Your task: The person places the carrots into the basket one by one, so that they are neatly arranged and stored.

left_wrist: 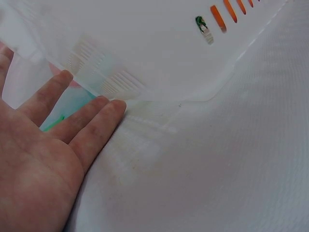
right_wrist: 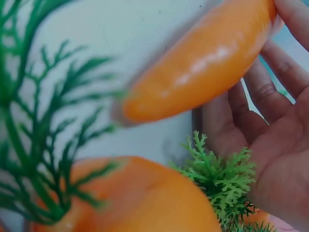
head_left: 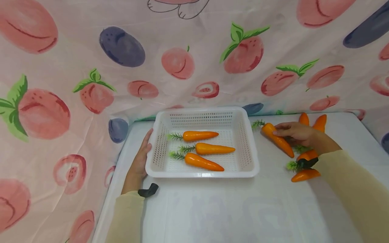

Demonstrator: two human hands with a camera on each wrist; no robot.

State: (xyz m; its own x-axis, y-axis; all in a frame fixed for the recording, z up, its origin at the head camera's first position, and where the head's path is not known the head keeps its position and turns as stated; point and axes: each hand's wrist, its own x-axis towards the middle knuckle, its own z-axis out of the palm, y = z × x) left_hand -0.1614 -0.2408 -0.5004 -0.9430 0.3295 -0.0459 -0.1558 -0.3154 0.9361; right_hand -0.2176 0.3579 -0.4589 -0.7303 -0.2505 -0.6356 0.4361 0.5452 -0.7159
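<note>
A white plastic basket (head_left: 202, 174) stands on the table with three orange carrots lying in it: a back one (head_left: 200, 135), a middle one (head_left: 215, 148) and a front one (head_left: 204, 162). My left hand (head_left: 139, 163) rests against the basket's left side, its fingers fairly straight and spread in the left wrist view. To the right of the basket, my right hand (head_left: 299, 134) pinches another carrot (head_left: 280, 142) near its leafy end. That carrot's tip points toward me in the head view. Whether it is clear of the table I cannot tell.
Several more carrots lie around and partly under my right wrist, among them a front one (head_left: 305, 175) and a back one (head_left: 319, 123). A white cloth (head_left: 228, 209) covers the table. Behind hangs a fruit-patterned curtain (head_left: 194, 40).
</note>
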